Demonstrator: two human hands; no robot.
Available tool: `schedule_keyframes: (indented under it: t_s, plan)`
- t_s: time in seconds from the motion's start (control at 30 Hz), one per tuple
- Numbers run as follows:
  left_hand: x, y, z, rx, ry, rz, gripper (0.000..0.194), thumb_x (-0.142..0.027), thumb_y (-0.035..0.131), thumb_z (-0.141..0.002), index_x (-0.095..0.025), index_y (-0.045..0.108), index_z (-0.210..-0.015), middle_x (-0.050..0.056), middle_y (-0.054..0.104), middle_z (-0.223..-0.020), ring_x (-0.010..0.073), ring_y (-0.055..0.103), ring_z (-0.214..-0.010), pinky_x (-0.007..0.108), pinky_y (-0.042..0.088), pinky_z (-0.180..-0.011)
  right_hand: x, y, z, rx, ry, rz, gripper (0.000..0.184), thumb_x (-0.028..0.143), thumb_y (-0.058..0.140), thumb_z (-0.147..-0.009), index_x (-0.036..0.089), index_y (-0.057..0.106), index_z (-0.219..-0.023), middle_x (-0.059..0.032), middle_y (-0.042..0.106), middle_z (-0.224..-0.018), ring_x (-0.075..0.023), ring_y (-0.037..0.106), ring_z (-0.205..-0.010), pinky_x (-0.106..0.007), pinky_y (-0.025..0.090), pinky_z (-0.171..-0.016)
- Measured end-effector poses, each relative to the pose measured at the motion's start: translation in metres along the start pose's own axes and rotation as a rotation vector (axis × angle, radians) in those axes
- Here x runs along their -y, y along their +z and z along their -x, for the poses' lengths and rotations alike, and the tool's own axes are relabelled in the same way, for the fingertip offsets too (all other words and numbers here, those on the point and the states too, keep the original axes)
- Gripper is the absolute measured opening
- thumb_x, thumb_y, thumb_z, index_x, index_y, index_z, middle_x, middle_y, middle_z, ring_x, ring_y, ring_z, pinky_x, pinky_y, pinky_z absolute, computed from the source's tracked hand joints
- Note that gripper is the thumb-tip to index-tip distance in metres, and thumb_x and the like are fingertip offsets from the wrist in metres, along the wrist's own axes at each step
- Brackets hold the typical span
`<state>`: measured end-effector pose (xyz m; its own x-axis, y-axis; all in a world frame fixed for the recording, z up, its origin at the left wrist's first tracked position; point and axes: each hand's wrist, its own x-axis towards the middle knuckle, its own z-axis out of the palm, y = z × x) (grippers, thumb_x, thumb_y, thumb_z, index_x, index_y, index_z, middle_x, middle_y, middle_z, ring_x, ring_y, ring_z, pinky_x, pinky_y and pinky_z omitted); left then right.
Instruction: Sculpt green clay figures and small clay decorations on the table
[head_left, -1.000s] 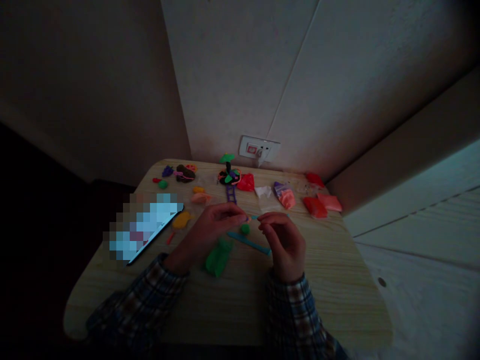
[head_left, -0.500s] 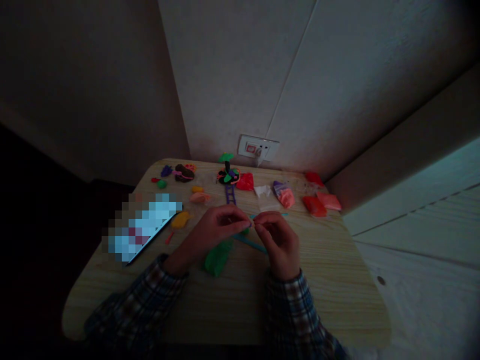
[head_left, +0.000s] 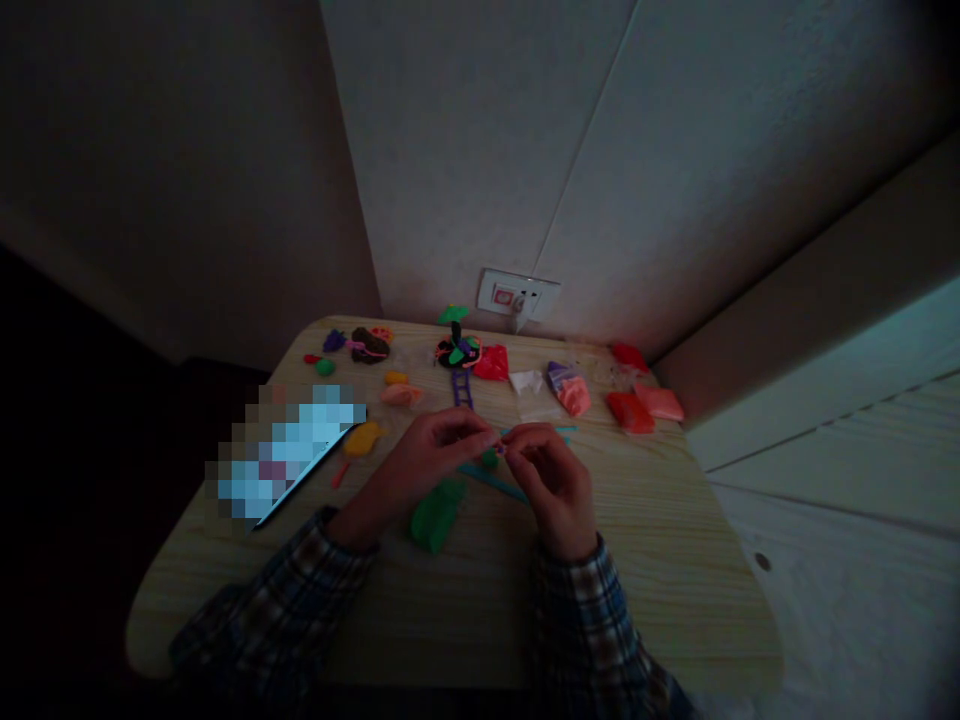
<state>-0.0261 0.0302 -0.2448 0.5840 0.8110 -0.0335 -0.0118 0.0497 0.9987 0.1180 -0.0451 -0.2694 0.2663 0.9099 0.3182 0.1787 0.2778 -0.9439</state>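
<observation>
My left hand (head_left: 427, 458) and my right hand (head_left: 551, 480) meet fingertip to fingertip above the middle of a small wooden table (head_left: 450, 600). Both pinch a tiny piece of modelling clay (head_left: 499, 446) between thumb and fingers; its colour is hard to make out in the dim light. Under the hands lie a green clay lump (head_left: 435, 515), a small green ball (head_left: 489, 459) and a teal plastic modelling tool (head_left: 495, 484). A second teal stick (head_left: 559, 429) pokes out behind my right hand.
A lit phone (head_left: 296, 450) lies at the left. Along the back stand clay figures (head_left: 457, 345), a purple ladder (head_left: 462, 389), yellow and orange pieces (head_left: 364, 438) and several red and white clay packets (head_left: 630, 410). A wall socket (head_left: 517, 295) sits behind; walls close in.
My right hand has moved left to meet my left hand, and the fingertips of both now pinch together over the small piece.
</observation>
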Motion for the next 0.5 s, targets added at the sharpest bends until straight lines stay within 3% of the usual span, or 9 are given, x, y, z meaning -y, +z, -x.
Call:
schedule_keyframes:
  t_s: [0.13, 0.27, 0.5]
  plan:
    - [0.0013, -0.0006, -0.0007, 0.037, -0.058, 0.071, 0.018, -0.033, 0.070, -0.072, -0.016, 0.067, -0.079, 0.001, 0.066, -0.078, 0.0152, 0.059, -0.076, 0.027, 0.047, -0.072, 0.0003, 0.0012, 0.0007, -0.045, 0.006, -0.016, 0.008, 0.025, 0.060, -0.085, 0.022, 0.060, -0.078, -0.0025, 0.060, -0.082, -0.0169, 0.057, -0.081, -0.031, 0.046, -0.070]
    - [0.0009, 0.0008, -0.0005, 0.082, -0.107, 0.075, 0.019, -0.025, 0.076, -0.064, -0.016, 0.067, -0.079, 0.000, 0.065, -0.078, 0.0140, 0.058, -0.074, 0.026, 0.045, -0.069, -0.0005, 0.0018, 0.0009, -0.054, -0.005, -0.025, 0.007, 0.025, 0.060, -0.085, 0.022, 0.060, -0.078, -0.0018, 0.060, -0.081, -0.0165, 0.057, -0.080, -0.030, 0.045, -0.070]
    - [0.0005, 0.0028, 0.0025, 0.007, -0.115, 0.184, 0.010, -0.021, 0.071, -0.069, -0.016, 0.067, -0.076, -0.003, 0.064, -0.075, 0.0122, 0.057, -0.075, 0.025, 0.044, -0.073, -0.0011, 0.0019, 0.0012, -0.027, -0.011, -0.006, 0.005, 0.025, 0.061, -0.084, 0.022, 0.062, -0.080, -0.0024, 0.061, -0.083, -0.0171, 0.057, -0.081, -0.031, 0.046, -0.070]
